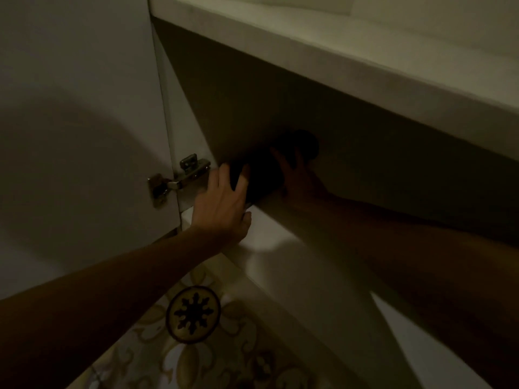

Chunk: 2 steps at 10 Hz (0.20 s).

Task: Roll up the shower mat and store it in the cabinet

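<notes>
A dark rolled-up shower mat (266,169) lies inside the open cabinet (365,113), in deep shadow on its floor. My left hand (222,203) grips the near left end of the roll at the cabinet's front edge, fingers spread over it. My right hand (297,178) reaches further in and presses on the roll's right side, dim and hard to make out. The far end of the mat fades into the dark interior.
The open white cabinet door (78,136) stands at the left with a metal hinge (177,178). A pale countertop edge (337,51) overhangs above. A white base ledge (280,262) runs below, and the patterned tile floor (193,315) lies beneath my arms.
</notes>
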Motion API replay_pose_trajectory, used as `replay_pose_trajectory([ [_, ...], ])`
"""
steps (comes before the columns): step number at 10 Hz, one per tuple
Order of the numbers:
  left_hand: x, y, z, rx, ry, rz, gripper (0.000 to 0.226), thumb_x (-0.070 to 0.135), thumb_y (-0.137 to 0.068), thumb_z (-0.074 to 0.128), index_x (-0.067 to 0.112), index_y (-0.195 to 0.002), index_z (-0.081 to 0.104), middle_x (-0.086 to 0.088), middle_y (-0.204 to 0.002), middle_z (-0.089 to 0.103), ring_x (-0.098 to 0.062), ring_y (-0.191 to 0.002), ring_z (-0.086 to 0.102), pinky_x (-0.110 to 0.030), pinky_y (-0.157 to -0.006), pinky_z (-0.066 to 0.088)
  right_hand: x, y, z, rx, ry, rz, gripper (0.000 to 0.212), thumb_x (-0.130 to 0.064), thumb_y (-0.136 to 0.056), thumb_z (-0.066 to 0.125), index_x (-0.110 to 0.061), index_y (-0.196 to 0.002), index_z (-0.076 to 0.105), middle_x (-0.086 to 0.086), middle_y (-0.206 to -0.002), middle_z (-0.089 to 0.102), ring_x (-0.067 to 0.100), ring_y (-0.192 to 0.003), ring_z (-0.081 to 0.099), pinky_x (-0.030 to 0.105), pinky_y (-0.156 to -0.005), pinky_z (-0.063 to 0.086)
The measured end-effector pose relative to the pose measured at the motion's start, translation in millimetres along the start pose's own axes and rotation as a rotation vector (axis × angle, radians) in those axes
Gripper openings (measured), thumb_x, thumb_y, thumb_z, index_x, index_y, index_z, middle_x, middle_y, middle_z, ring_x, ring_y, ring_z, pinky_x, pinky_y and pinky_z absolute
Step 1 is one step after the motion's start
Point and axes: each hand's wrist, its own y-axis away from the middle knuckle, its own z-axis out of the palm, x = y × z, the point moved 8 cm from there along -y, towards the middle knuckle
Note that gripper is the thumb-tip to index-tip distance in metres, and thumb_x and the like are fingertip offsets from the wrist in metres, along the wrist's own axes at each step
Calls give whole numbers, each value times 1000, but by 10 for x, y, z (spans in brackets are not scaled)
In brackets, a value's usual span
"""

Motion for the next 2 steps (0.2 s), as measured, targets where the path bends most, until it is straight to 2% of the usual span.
replay_pose_trajectory([
  [1, -56, 49, -97, 3, 16, 2, 99, 56, -79, 63, 25, -151, 2, -16, -152, 15, -34, -133, 25, -44, -82, 51, 16, 144, -84, 24, 17, -10, 91, -10, -95, 62, -35, -158, 1, 20, -165, -8, 47, -133, 41, 43, -86, 53],
  [2, -64, 170, -220, -1, 27, 31, 99, 68, -78, 55, 26, -152, 4, -10, -156, 14, -32, -136, 25, -45, -84, 50, 15, 295, -217, 65, 67, 8, 94, -27, -93, 67, -36, -158, 0, 19, -165, -4, 38, -108, 60, 36, -68, 50],
])
